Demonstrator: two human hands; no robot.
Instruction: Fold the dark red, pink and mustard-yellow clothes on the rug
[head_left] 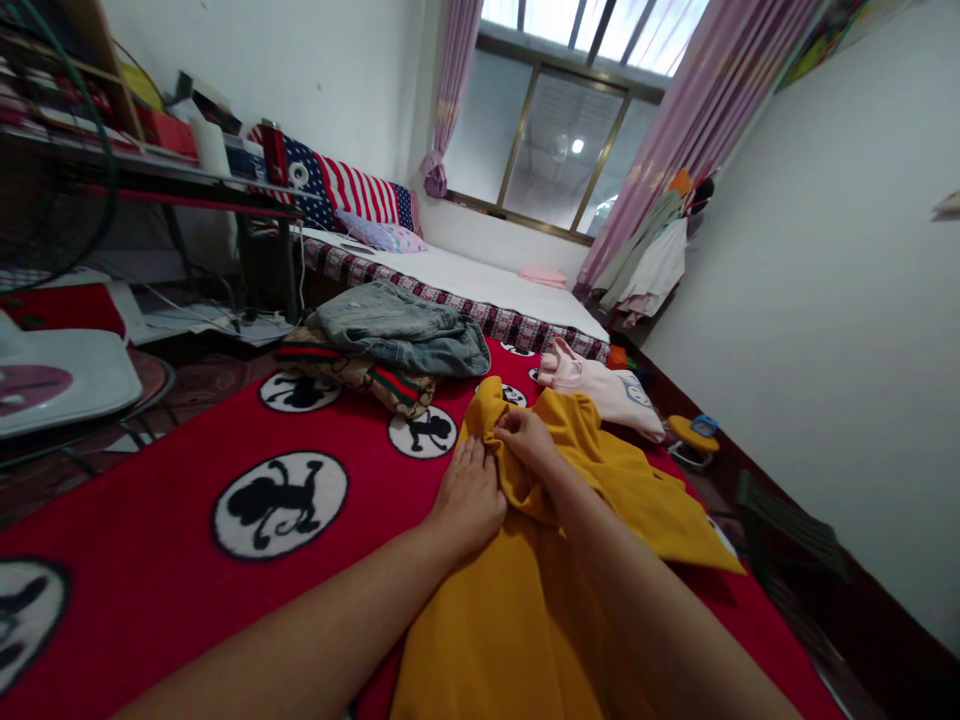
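A mustard-yellow garment (517, 610) lies spread over the red blanket (180, 500), bunched near its far end. On the garment's left edge my left hand (471, 492) rests flat, fingers stretched out. Just to its right, my right hand (525, 440) pinches a fold of the same yellow cloth between thumb and fingers. Part of the garment is hidden under my forearms. A wide yellow flap, perhaps a sleeve, spreads out to the right.
Beyond my hands are folded denim clothing (405, 325) on a patterned brown garment (352, 375), and a pale pink top (600, 385). A white-topped bed (465, 275) stands behind. To the left are a cluttered desk (187, 180) and a white chair seat (97, 370).
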